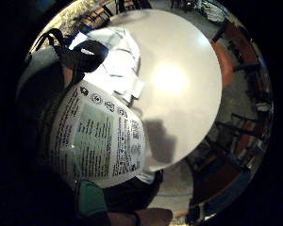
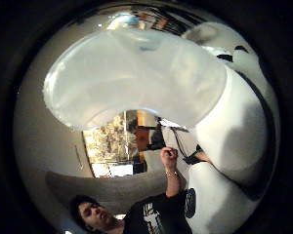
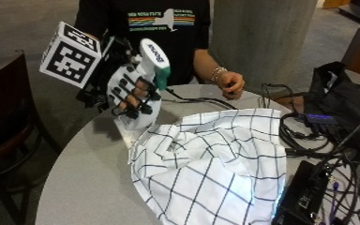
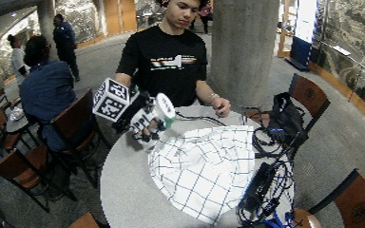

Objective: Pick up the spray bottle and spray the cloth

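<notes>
At the upper left of the outside view, the right hand (image 3: 130, 91) is wrapped around the neck of the spray bottle (image 3: 146, 86), fingers curled over the trigger side, and the bottle is raised off the table (image 3: 83, 187). The white body hangs below the hand and the green-tipped head (image 3: 161, 77) points toward the right of the frame, which is where the target lies; held this way, the nozzle appears lined up for the task rather than simply carried. Whether the trigger is being squeezed cannot be told, and no mist shows.

Moving to the centre, 1 checked cloth (image 3: 211, 164), white with dark grid lines, is spread in loose folds over the table, its nearest edge just below and beside the bottle's base. It lies broadly open, so a large face is offered to the spray.

At the upper centre, the person's bare hand (image 3: 233, 86) rests loosely closed on the far rim of the table, away from the cloth, probably to keep clear of the spray.

At the right of the frame, a dark bag (image 3: 339, 101) and tangled cables (image 3: 304, 136) sit beside the cloth. My judgement: the pickup is done and spraying is the step in hand; overspray could reach that equipment.
</notes>
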A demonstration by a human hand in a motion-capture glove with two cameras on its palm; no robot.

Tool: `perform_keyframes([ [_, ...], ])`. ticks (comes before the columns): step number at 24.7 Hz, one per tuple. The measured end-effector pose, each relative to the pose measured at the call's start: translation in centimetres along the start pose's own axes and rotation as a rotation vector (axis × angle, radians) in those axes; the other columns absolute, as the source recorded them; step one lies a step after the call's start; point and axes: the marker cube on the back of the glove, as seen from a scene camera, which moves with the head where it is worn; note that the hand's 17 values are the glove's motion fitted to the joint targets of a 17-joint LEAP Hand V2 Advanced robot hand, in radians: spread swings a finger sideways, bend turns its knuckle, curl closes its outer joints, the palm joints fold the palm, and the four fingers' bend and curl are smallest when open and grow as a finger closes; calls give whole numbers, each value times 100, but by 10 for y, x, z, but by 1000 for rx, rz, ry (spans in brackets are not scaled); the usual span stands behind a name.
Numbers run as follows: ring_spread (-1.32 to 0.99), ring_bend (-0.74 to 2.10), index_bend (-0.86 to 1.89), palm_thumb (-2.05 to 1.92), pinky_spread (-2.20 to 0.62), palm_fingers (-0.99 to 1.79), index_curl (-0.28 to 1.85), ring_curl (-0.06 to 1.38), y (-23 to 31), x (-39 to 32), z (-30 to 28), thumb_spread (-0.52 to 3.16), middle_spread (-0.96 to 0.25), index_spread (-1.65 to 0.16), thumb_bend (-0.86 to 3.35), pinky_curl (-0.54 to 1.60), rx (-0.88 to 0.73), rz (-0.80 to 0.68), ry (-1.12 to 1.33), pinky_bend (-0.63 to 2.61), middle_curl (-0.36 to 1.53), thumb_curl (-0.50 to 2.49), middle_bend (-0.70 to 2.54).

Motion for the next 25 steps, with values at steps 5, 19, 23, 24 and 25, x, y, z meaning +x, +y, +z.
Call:
perform_keyframes([
  [5,-9,32,35,97,16,118,59,41,27,-41,15,24,-10,-19,-3,27,145,-225,-209,17,47,78,33],
  [19,-9,31,35,98,15,116,59,41,63,-105,159,23,-10,-18,-3,27,77,-541,-392,16,48,79,33],
  [23,-9,31,36,99,15,116,59,41,66,-112,203,24,-10,-17,-3,27,47,-528,-375,16,48,79,34],
  [24,-9,31,35,99,16,116,59,41,66,-112,211,25,-10,-17,-3,27,42,-524,-377,16,48,79,34],
  [25,-9,31,35,99,16,115,59,41,66,-112,218,25,-10,-17,-3,27,38,-520,-378,16,48,79,34],
])
